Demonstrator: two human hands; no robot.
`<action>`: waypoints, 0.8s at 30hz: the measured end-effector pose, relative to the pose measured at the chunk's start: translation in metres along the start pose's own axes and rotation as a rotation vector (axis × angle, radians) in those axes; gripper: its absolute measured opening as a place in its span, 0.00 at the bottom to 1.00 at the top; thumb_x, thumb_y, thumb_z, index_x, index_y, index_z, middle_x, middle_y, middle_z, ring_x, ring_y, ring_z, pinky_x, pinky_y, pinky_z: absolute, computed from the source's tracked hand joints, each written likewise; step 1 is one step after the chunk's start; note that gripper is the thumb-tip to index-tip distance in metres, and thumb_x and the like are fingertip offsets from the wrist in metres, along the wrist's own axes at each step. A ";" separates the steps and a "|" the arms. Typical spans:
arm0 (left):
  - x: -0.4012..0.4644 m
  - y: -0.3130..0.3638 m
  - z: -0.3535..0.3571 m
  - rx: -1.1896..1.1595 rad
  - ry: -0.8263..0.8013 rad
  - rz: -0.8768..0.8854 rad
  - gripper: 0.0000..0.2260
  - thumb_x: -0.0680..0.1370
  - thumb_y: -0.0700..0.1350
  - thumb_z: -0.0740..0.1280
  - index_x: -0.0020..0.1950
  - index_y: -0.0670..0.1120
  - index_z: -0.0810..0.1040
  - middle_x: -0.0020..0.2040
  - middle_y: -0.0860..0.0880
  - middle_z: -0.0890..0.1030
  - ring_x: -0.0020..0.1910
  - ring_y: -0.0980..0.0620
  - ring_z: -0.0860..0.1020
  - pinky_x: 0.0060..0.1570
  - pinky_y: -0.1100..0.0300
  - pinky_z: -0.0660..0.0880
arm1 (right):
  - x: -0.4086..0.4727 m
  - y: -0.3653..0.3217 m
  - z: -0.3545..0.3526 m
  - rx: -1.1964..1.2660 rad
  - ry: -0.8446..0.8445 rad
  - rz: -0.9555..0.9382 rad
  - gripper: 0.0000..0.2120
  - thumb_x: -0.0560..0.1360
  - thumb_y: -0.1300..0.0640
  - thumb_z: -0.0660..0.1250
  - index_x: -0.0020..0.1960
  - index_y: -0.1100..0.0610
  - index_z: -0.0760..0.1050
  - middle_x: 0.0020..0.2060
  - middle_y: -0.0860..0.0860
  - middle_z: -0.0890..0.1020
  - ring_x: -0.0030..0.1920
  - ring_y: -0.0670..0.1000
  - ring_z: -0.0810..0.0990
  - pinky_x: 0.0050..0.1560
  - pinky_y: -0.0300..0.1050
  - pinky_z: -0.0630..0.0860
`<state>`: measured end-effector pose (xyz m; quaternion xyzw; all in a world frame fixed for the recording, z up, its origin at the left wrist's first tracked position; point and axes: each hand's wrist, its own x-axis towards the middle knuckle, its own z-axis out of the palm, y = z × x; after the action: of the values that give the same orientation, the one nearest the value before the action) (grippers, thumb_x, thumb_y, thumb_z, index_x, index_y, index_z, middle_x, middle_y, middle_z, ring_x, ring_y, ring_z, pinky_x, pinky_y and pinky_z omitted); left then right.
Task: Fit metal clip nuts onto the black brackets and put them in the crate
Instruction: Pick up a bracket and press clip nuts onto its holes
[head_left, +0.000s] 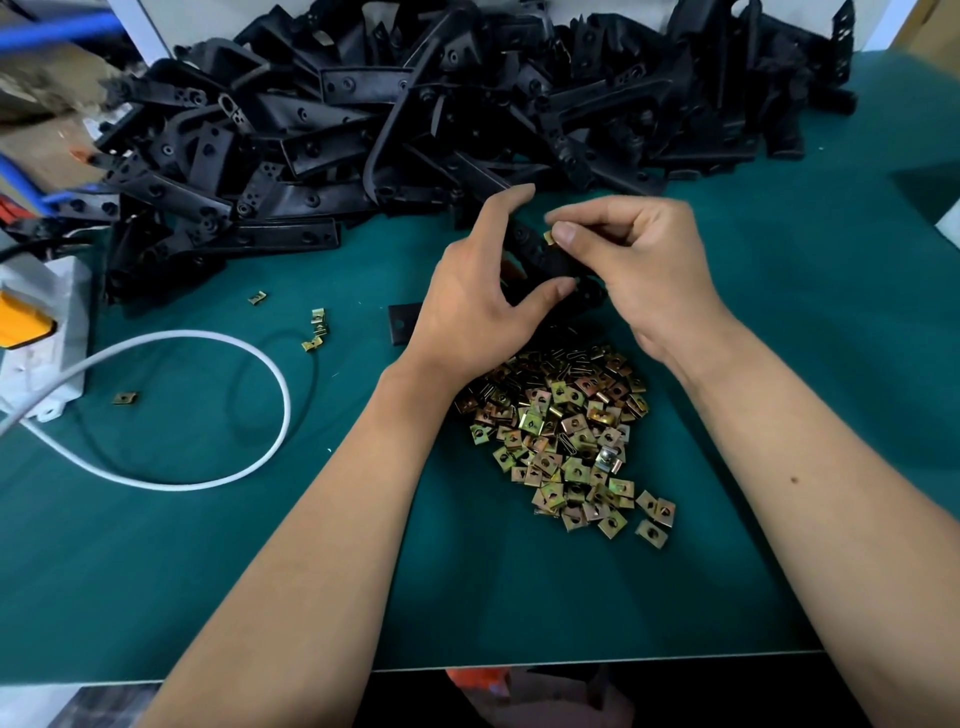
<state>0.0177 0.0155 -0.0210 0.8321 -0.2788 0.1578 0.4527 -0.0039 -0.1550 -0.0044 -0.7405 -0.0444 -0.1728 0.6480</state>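
Observation:
My left hand (480, 291) grips a black bracket (540, 257) above the green mat, thumb under it and fingers over its far side. My right hand (628, 260) pinches a brass-coloured clip nut (547, 237) against the bracket's upper edge with thumb and fingers. Just below my hands lies a heap of several loose clip nuts (566, 436). A big pile of black brackets (395, 119) fills the back of the table. No crate is in view.
A white cable (223, 467) loops over the mat at the left, running from a white box with a yellow part (36, 338). A few stray clip nuts (317, 330) lie left of my hands. A small black plate (402, 322) sits beside my left wrist. The table's front edge (571, 659) is near.

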 end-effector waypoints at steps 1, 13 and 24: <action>0.000 0.000 0.000 0.000 0.000 -0.001 0.33 0.75 0.55 0.75 0.76 0.48 0.67 0.53 0.55 0.82 0.49 0.57 0.82 0.52 0.52 0.80 | 0.000 0.000 0.000 0.005 0.008 0.004 0.06 0.75 0.61 0.76 0.49 0.52 0.86 0.44 0.49 0.88 0.49 0.49 0.87 0.55 0.46 0.83; -0.001 0.002 0.000 -0.026 -0.017 0.011 0.37 0.75 0.52 0.75 0.80 0.46 0.63 0.53 0.51 0.84 0.47 0.55 0.83 0.50 0.52 0.80 | 0.004 -0.002 -0.007 -0.033 -0.031 -0.048 0.06 0.73 0.60 0.77 0.44 0.49 0.86 0.43 0.50 0.88 0.48 0.50 0.87 0.54 0.45 0.82; -0.003 0.000 0.000 0.027 -0.022 -0.012 0.42 0.76 0.53 0.74 0.84 0.47 0.55 0.34 0.51 0.75 0.30 0.53 0.72 0.34 0.61 0.69 | 0.007 -0.005 -0.007 -0.158 -0.057 -0.130 0.05 0.74 0.60 0.76 0.47 0.51 0.86 0.42 0.47 0.88 0.47 0.47 0.87 0.53 0.42 0.82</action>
<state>0.0156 0.0165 -0.0221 0.8415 -0.2768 0.1495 0.4392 0.0000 -0.1623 0.0031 -0.7895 -0.0968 -0.1963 0.5733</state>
